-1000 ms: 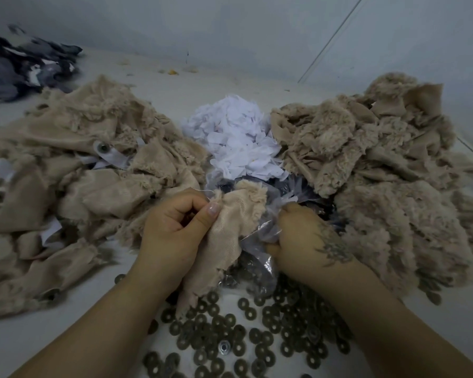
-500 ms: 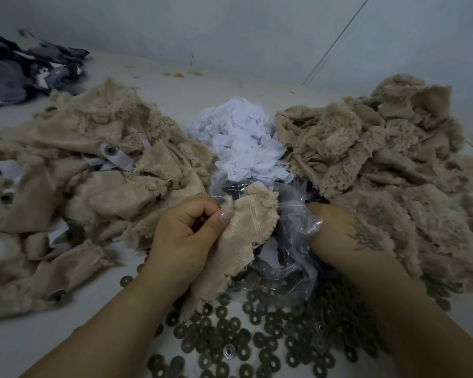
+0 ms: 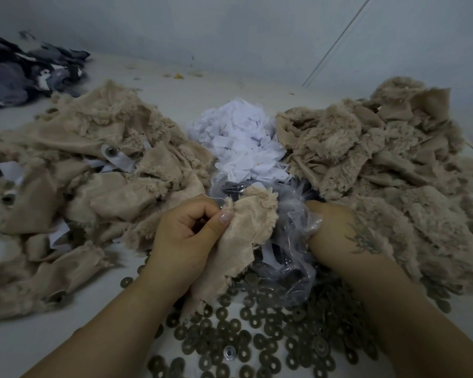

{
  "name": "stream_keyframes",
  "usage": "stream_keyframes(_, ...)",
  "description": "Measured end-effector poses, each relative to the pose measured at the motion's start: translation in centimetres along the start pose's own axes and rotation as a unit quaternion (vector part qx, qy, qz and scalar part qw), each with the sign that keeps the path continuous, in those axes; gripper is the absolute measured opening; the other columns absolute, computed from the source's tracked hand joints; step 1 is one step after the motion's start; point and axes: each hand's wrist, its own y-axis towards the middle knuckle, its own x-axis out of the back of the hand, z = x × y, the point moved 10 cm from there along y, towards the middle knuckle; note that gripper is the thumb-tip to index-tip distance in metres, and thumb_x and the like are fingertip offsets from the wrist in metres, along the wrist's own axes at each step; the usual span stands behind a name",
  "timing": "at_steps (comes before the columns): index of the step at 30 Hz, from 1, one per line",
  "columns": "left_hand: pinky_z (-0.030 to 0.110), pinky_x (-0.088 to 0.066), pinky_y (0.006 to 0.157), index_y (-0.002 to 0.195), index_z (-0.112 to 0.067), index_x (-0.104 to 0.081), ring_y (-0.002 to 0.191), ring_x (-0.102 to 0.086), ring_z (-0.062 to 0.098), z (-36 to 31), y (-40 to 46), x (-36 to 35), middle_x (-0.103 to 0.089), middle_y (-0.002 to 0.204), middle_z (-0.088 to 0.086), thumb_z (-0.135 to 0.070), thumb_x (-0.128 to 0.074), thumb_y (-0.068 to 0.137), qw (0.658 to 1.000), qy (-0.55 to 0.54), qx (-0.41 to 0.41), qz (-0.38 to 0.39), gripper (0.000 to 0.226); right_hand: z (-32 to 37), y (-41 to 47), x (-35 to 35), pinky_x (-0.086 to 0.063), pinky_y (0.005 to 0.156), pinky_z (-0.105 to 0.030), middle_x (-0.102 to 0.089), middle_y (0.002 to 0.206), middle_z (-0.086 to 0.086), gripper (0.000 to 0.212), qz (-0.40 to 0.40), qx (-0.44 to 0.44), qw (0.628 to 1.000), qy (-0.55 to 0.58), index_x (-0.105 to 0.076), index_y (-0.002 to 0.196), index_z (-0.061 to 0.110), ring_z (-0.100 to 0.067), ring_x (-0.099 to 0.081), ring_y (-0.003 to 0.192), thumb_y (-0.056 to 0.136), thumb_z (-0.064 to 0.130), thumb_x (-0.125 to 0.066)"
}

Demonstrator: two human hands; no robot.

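Left hand pinches the beige fabric scrap between thumb and curled fingers. It has fuzzy pile along the top and smooth ribbed backing showing, and drapes over metal rings mid-width on the tabletop, toward the near edge. Right hand sits in the clear plastic bag, fingers hidden, so its grip can't be told.

Pale grey-white wall fills top of frame, w/ thin dark seam running diag. at upper right. Off-white flat surface meets wall along a soft line across upper third. Few yellowish crumbs near that edge, top centre. Dark grey cloth heap upper left. Light dim, bluish, even; shadows soft.
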Motion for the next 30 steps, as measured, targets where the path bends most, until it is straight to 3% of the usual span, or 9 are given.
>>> stream_keyframes(3,0.023,-0.047,0.061,0.067,-0.012,-0.063,0.064,-0.052,0.013,0.0,0.0,0.0,-0.059,0.069,0.006,-0.023,-0.064,0.086,1.0,0.002,-0.002,0.0,0.021,-0.7,-0.7,1.9,-0.03,0.052,-0.014,-0.043,0.068,0.011,0.009,-0.083,-0.032,0.993,0.08,-0.063,0.1,0.011,-0.014,-0.051,0.067,0.093,0.012,-0.057)
stream_keyframes(6,0.02,-0.046,0.059,0.067,-0.013,-0.063,0.063,-0.051,0.01,0.0,0.0,-0.1,-0.057,0.066,-0.002,-0.024,-0.064,0.086,1.0,0.0,0.0,0.002,0.022,-1.7,-0.8,3.2,-0.032,0.051,-0.01,-0.069,0.096,-0.012,0.024,-0.09,-0.074,0.982,0.147,-0.066,0.117,0.006,-0.025,-0.063,0.084,0.095,0.013,-0.06)
stream_keyframes(10,0.018,-0.045,0.059,0.068,-0.012,-0.063,0.062,-0.051,0.009,0.0,0.0,-0.1,-0.058,0.067,-0.002,-0.023,-0.064,0.086,1.0,-0.005,-0.001,0.002,0.021,-0.4,-6.3,11.8,-0.051,0.068,-0.014,-0.072,0.093,0.0,0.013,-0.384,-0.021,0.878,0.285,-0.076,0.101,0.021,-0.013,-0.066,0.075,0.09,0.017,-0.07)
stream_keyframes(13,0.022,-0.047,0.061,0.069,-0.011,-0.063,0.064,-0.052,0.016,-0.1,0.0,-0.1,-0.06,0.07,0.007,-0.023,-0.064,0.087,1.0,-0.003,-0.009,0.0,0.022,3.3,-6.5,10.5,-0.053,0.057,-0.012,-0.074,0.072,0.007,0.015,-0.235,0.037,0.834,0.498,-0.074,0.085,0.026,-0.004,-0.07,0.062,0.084,0.012,-0.075)
stream_keyframes(16,0.022,-0.047,0.06,0.068,-0.015,-0.065,0.065,-0.052,0.013,0.1,0.0,0.2,-0.06,0.07,0.004,-0.026,-0.065,0.086,1.0,-0.012,0.003,-0.012,0.021,5.5,-5.4,6.3,-0.053,0.049,-0.017,-0.072,0.061,0.002,0.016,-0.034,0.006,0.877,0.479,-0.072,0.075,0.021,-0.006,-0.069,0.052,0.084,0.008,-0.075)
stream_keyframes(21,0.02,-0.047,0.056,0.066,-0.024,-0.066,0.062,-0.052,0.008,0.2,0.0,0.6,-0.059,0.066,-0.004,-0.027,-0.063,0.088,0.998,-0.045,0.02,-0.03,0.022,4.9,-4.8,1.9,-0.063,0.067,-0.032,-0.073,0.059,0.002,0.018,0.099,-0.065,0.932,0.344,-0.069,0.069,0.02,-0.011,-0.072,0.056,0.085,0.012,-0.074)
stream_keyframes(24,0.024,-0.048,0.058,0.068,-0.022,-0.067,0.064,-0.053,0.012,0.1,0.0,0.3,-0.059,0.068,0.001,-0.029,-0.065,0.087,0.998,-0.064,0.015,-0.015,0.021,5.7,-4.4,1.9,-0.06,0.06,-0.024,-0.072,0.06,0.01,0.02,0.044,-0.05,0.937,0.342,-0.069,0.065,0.025,-0.003,-0.069,0.054,0.08,0.013,-0.076)
stream_keyframes(26,0.027,-0.048,0.062,0.071,-0.018,-0.068,0.067,-0.054,0.016,-0.2,0.0,0.0,-0.061,0.072,0.007,-0.033,-0.068,0.085,0.998,-0.056,-0.005,-0.002,0.02,5.7,-4.6,2.6,-0.055,0.054,-0.023,-0.072,0.062,0.011,0.024,-0.034,-0.055,0.89,0.45,-0.073,0.073,0.028,-0.002,-0.067,0.054,0.078,0.005,-0.074)
stream_keyframes(30,0.028,-0.047,0.065,0.071,-0.015,-0.064,0.068,-0.054,0.019,-0.7,0.0,-0.8,-0.059,0.072,-0.001,-0.03,-0.067,0.084,0.998,-0.019,-0.058,0.017,0.02,6.5,-4.9,0.7,-0.059,0.057,-0.026,-0.078,0.079,-0.005,0.03,-0.012,-0.094,0.694,0.713,-0.08,0.079,0.022,-0.019,-0.075,0.07,0.084,-0.005,-0.07)
